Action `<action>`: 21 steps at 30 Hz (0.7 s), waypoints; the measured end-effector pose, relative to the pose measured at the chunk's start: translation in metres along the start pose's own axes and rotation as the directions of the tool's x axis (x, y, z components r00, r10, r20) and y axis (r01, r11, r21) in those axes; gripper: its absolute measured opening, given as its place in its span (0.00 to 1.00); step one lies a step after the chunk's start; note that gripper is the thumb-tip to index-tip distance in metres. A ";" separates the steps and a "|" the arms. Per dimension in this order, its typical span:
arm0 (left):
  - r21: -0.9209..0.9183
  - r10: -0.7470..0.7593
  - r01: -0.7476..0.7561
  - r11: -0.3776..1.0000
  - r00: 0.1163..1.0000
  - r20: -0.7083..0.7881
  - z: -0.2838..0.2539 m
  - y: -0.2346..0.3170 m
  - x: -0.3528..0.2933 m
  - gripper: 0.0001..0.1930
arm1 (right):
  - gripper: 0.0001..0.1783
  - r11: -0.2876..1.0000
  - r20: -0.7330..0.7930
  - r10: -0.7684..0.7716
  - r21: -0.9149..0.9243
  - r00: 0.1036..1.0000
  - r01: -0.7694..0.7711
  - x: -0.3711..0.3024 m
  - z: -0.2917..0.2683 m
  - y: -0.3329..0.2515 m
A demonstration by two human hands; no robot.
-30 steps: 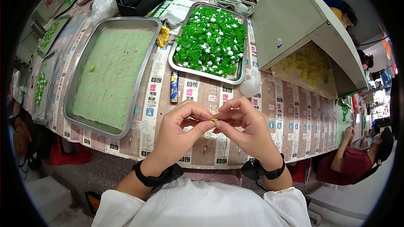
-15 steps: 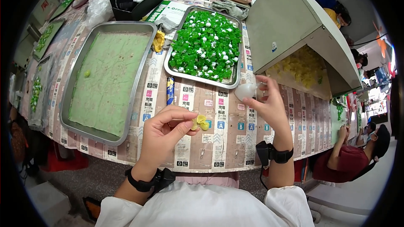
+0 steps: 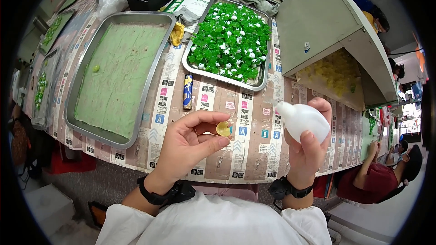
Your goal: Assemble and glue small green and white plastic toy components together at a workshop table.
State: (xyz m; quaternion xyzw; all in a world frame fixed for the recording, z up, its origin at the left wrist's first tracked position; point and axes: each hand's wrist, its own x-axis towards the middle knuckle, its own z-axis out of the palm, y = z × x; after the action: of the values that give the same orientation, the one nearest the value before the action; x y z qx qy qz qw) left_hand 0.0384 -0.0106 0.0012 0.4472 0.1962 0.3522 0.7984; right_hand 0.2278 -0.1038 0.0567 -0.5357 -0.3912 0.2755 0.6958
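Between the thumb and fingertips of my left hand is a small translucent yellow cup-shaped piece, its hollow side showing. My right hand is wrapped round a white squeeze bottle, raised above the table. The bottle's thin nozzle points up and to the left, apart from the yellow piece. Beyond my hands, a metal tray is heaped with green translucent pieces with white ball-like parts among them.
On the left lies a larger metal tray lined with green cloth, holding one small yellow-green piece. A blue-and-yellow tube lies between the trays. A grey box with yellow pieces inside stands right. Another person sits far right.
My right hand has taken the white bottle off the table beside the tray and tilted it, nozzle leftward. In my left hand, one yellow piece now shows where several showed before.
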 end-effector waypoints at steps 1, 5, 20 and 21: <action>-0.004 -0.020 0.019 1.000 1.000 -0.018 0.000 0.000 0.000 0.20 | 0.32 0.996 -0.014 -0.082 -0.036 0.997 0.081 -0.003 0.001 0.002; 0.004 -0.038 0.038 0.999 0.998 -0.054 -0.001 0.001 -0.001 0.20 | 0.31 0.856 0.233 -0.381 -0.276 0.895 0.436 -0.012 -0.002 0.004; -0.016 -0.067 0.066 0.998 0.995 -0.075 -0.005 0.005 -0.004 0.20 | 0.27 0.650 0.489 -0.467 -0.376 0.737 0.661 -0.005 0.027 0.006; -0.016 -0.067 0.066 0.998 0.995 -0.075 -0.005 0.005 -0.004 0.20 | 0.27 0.642 0.495 -0.472 -0.374 0.730 0.669 -0.004 0.027 0.006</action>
State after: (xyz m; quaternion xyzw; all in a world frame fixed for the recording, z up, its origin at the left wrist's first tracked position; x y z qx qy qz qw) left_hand 0.0305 -0.0090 0.0033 0.4213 0.2386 0.3436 0.8047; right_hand 0.2029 -0.0914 0.0535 -0.4923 -0.7199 0.0097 0.4892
